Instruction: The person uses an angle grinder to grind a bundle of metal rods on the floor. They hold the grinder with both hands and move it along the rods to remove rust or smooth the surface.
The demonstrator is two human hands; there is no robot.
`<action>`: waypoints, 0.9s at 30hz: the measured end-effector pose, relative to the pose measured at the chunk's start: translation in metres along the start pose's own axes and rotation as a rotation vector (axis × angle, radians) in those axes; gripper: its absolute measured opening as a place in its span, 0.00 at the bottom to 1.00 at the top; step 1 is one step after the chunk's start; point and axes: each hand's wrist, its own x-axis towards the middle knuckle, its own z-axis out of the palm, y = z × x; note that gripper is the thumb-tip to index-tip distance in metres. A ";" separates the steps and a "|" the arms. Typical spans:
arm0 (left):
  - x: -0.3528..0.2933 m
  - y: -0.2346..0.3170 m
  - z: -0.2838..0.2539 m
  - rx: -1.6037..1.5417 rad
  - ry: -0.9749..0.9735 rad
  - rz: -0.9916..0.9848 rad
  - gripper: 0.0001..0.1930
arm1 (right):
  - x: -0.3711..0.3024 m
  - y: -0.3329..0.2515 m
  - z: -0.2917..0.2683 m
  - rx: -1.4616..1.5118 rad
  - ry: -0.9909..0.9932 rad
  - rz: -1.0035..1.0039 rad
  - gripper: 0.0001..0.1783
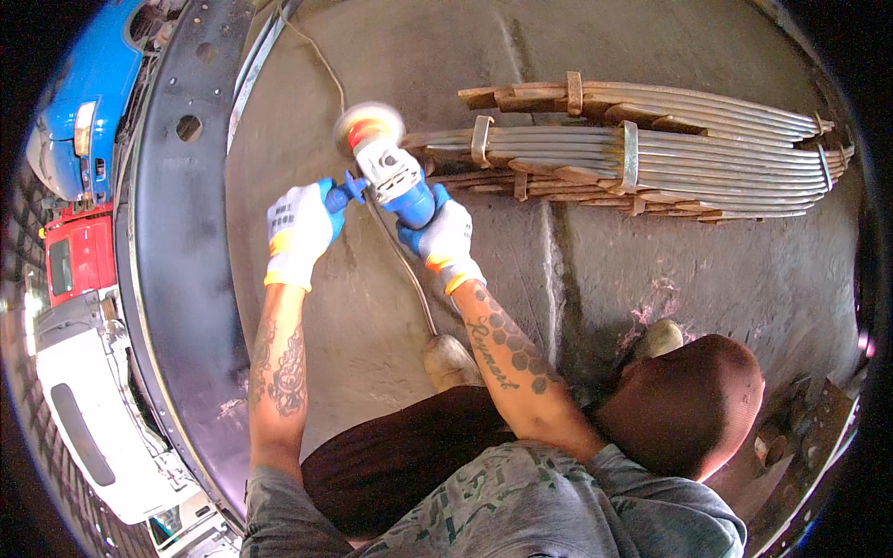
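A blue and grey angle grinder is held out in front of me with both gloved hands. My left hand, in a white and blue glove, is closed round the side handle. Around the blue motor body, my right hand is wrapped in a matching glove. The grinder's disc is blurred, with orange-red at its centre. It lies beside the left end of a rusty leaf spring pack; whether they touch I cannot tell. Metal clamps band the stacked leaves.
A long dark steel beam with holes runs along my left. A power cable trails over the concrete floor near my shoe. Beyond the beam stand blue, red and white vehicles.
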 end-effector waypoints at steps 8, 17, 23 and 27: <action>0.011 0.001 0.007 -0.016 -0.008 0.028 0.13 | 0.004 0.008 0.004 -0.006 0.116 -0.026 0.29; 0.024 0.001 0.018 -0.030 0.022 0.089 0.13 | 0.003 0.009 -0.002 -0.033 0.157 -0.007 0.30; 0.021 -0.006 0.029 -0.045 0.008 0.087 0.14 | -0.001 0.015 0.002 -0.004 0.142 -0.057 0.29; 0.021 -0.011 0.034 -0.053 0.036 0.068 0.14 | 0.002 0.015 0.010 -0.047 0.120 -0.023 0.30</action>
